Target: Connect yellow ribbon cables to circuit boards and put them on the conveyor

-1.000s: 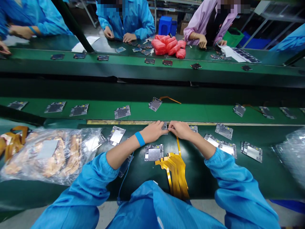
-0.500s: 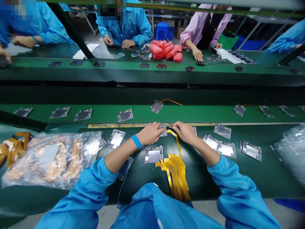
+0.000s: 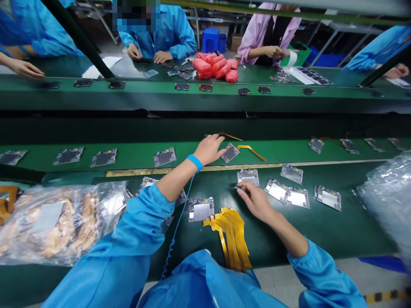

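My left hand [image 3: 208, 149], with a blue wrist strap [image 3: 195, 162], is over the green belt. Its fingers are apart, and the thumb is at the edge of a circuit board [image 3: 230, 153] that has an orange flex cable [image 3: 252, 152] attached. A second board's cable [image 3: 229, 136] shows behind the hand. My right hand [image 3: 255, 200] is above the bench with thumb and forefinger pinched; a small greyish tip shows there, too small to name. Close to it lies a circuit board [image 3: 248, 176]. Another board [image 3: 201, 209] lies by a bundle of flex cables [image 3: 233, 235] in front of me.
A clear bag of copper-coloured parts [image 3: 61, 222] is at left, bubble wrap [image 3: 388, 196] at right. Several boards [image 3: 327, 197] lie on the bench and belt. A blue cord [image 3: 176, 231] runs from my strap. Co-workers sit across a far belt [image 3: 128, 98] near red packets [image 3: 215, 66].
My left hand has moved forward from the bench to the belt, where the board with its cable now lies. The right hand has drawn back towards me. The view has shifted slightly.
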Motion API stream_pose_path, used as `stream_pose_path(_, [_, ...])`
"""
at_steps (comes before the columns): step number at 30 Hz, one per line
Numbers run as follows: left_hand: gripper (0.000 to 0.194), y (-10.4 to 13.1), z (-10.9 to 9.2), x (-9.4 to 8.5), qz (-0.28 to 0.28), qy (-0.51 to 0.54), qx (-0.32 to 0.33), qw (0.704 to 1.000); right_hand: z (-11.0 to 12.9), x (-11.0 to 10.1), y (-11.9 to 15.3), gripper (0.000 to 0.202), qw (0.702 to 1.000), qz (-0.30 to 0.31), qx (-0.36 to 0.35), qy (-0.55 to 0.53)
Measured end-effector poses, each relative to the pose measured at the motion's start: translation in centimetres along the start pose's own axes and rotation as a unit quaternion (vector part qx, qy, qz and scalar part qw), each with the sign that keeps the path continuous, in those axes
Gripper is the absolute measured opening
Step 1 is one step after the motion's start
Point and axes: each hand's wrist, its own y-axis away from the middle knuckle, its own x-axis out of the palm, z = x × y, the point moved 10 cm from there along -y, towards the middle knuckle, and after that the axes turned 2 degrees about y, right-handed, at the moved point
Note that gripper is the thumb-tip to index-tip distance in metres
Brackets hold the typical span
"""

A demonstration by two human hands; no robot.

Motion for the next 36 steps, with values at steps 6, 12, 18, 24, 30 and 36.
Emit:
stream_pose_path(6, [0.052,4.6,8.6,0.1,0.099,-0.067,-0.070,0.990,0.2,1.3,1.5,0.023,0.994,0.099,-0.021,0.034])
stream_pose_path(12, [0.070,10.1,16.1,1.6,0.251,-0.134,-0.122,0.951,2.5,3.1,2.2,0.019,0.980,0.184,-0.067,0.047])
stream_pose_path(18, [0.064,9.9,16.2,1.5,0.227,-0.114,-0.083,0.964,6.7,6.0,3.4,0.017,0.961,0.235,-0.127,0.071])
stream_pose_path(24, [0.072,9.1,14.8,1.4,0.201,-0.112,-0.054,0.972,10.1,9.8,4.0,0.020,0.935,0.263,-0.191,0.145])
stream_pose_path(30, [0.068,8.8,9.2,0.8,0.153,-0.080,0.013,0.985,11.1,11.9,3.8,0.022,0.898,0.275,-0.224,0.260])
stream_pose_path(36, [0.062,9.0,2.6,1.6,0.156,-0.047,0.115,0.980,10.4,11.7,3.0,0.019,0.901,0.267,-0.191,0.284])
